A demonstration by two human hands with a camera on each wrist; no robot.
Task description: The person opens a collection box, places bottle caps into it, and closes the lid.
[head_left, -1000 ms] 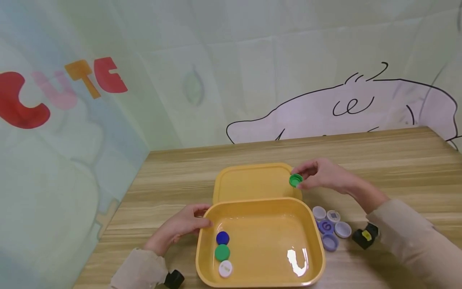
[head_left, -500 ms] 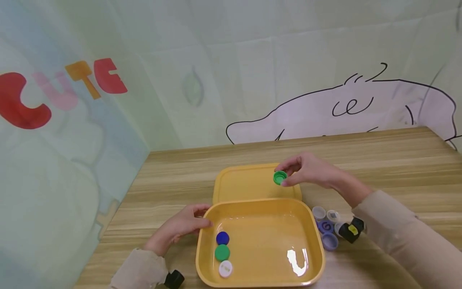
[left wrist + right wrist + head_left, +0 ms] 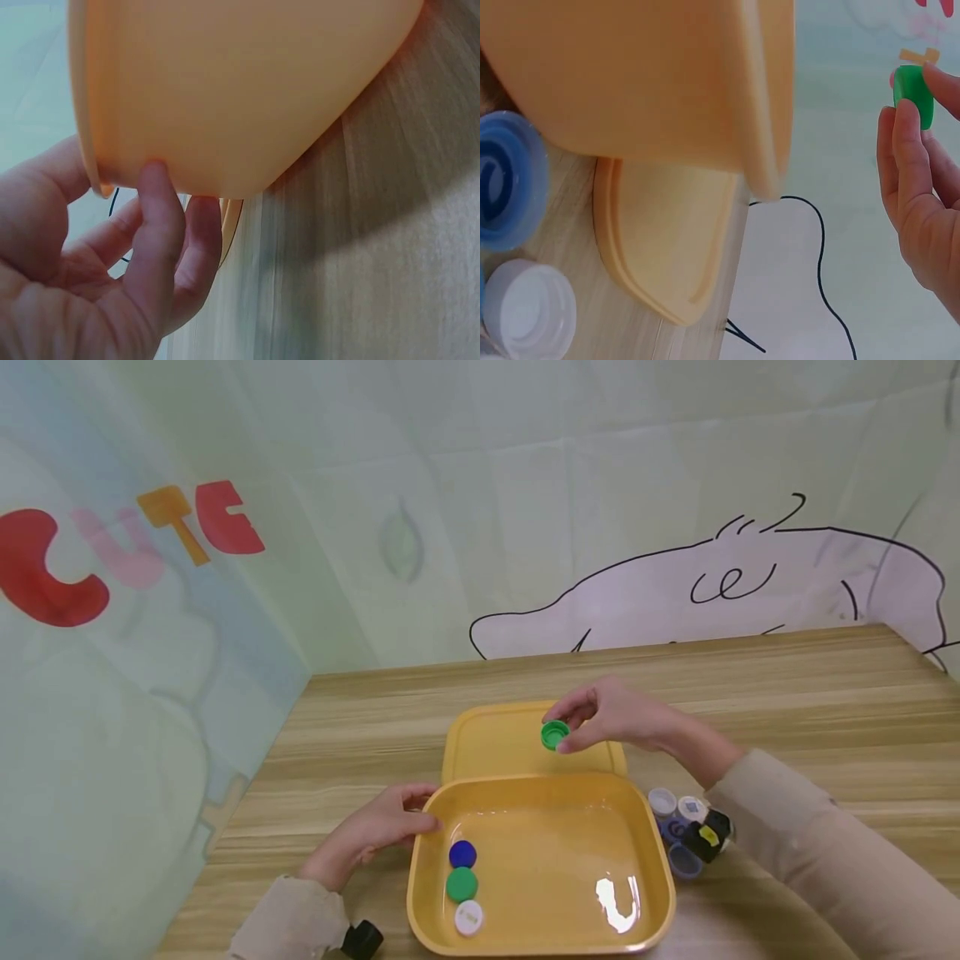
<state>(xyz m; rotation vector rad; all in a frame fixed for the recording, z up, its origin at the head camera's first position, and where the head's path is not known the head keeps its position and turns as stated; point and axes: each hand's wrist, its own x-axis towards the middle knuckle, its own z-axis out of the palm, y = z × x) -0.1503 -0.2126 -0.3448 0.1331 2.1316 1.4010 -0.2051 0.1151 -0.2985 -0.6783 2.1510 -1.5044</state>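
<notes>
By the right fingers (image 3: 913,154), a green cap (image 3: 556,735) is being pinched midair, a lid (image 3: 491,743) being partly hidden behind them. A tub (image 3: 540,881) is being gripped at its rim by the left fingers (image 3: 160,217). Should the pinch be loosened, a drop outside is being risked. Left fingertips on the outer wall are being shown only at the left wrist.

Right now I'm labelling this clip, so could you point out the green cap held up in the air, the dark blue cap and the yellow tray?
Held green cap (image 3: 555,736): head view, middle of its hollow side.
Dark blue cap (image 3: 462,854): head view, middle of its upward face.
Yellow tray (image 3: 543,868): head view, bare floor.
</notes>
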